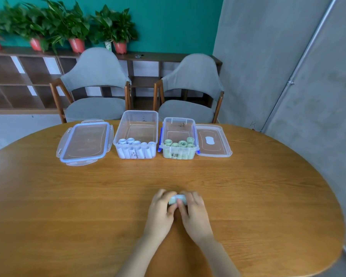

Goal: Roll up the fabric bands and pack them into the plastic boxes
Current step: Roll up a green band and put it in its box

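Observation:
Both my hands meet over a small pale rolled fabric band (177,198) on the wooden table (88,196). My left hand (161,206) and my right hand (192,208) curl their fingers round the roll, which is mostly hidden between them. Farther back stand two clear plastic boxes without lids. The larger box (137,124) holds several white rolled bands (135,145) along its near wall. The smaller box (179,126), with blue clips, holds several green rolled bands (179,143).
A blue-rimmed lid (85,141) lies left of the larger box, and a clear lid (213,140) lies right of the smaller box. Two grey chairs (96,84) stand behind the table, with a shelf of potted plants (76,31) against the green wall.

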Motion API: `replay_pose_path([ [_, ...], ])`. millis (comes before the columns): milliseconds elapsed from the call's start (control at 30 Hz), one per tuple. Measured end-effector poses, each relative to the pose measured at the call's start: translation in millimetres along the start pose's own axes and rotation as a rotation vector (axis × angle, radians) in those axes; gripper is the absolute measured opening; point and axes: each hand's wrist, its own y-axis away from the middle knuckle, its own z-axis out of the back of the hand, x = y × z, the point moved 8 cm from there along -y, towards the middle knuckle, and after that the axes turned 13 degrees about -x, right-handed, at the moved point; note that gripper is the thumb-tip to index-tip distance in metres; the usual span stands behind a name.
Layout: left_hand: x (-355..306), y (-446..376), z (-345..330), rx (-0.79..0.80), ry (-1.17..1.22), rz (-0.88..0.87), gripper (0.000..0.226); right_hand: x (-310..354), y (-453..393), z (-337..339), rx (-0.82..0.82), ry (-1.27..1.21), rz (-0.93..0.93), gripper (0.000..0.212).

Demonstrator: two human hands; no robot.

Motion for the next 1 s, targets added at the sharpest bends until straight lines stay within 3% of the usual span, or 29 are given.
replay_pose_path([
  [67,-2,-6,1,0.089,0.056,0.044,0.018,0,-1,5,0.036,-0.073,-0.02,0.033],
  [133,-10,-3,6,0.135,0.134,0.102,0.028,4,-7,16,0.011,-0.232,-0.124,0.026],
  [200,-16,3,13,0.109,0.268,0.191,0.044,11,-10,25,-0.022,-0.348,-0.203,0.025],
  [300,-28,4,24,0.084,0.354,0.229,0.041,21,-11,36,-0.048,-0.407,-0.252,0.031],
  [400,-37,1,35,0.132,0.459,0.281,0.034,31,-7,44,-0.024,-0.463,-0.225,0.034],
  [533,-39,6,35,0.299,0.704,0.534,0.043,41,0,56,0.001,-0.518,-0.14,0.031],
  [600,-46,5,42,0.252,0.673,0.468,0.038,42,3,60,-0.041,-0.476,-0.139,0.033],
  [733,-65,6,52,0.094,0.626,0.284,0.014,39,4,56,-0.092,-0.525,-0.311,0.048],
  [833,-57,9,54,0.045,0.739,0.447,0.016,45,6,56,-0.094,-0.539,-0.311,0.054],
  [1000,-47,20,46,0.139,0.949,0.752,0.024,57,15,66,-0.192,-0.479,-0.184,0.05],
])
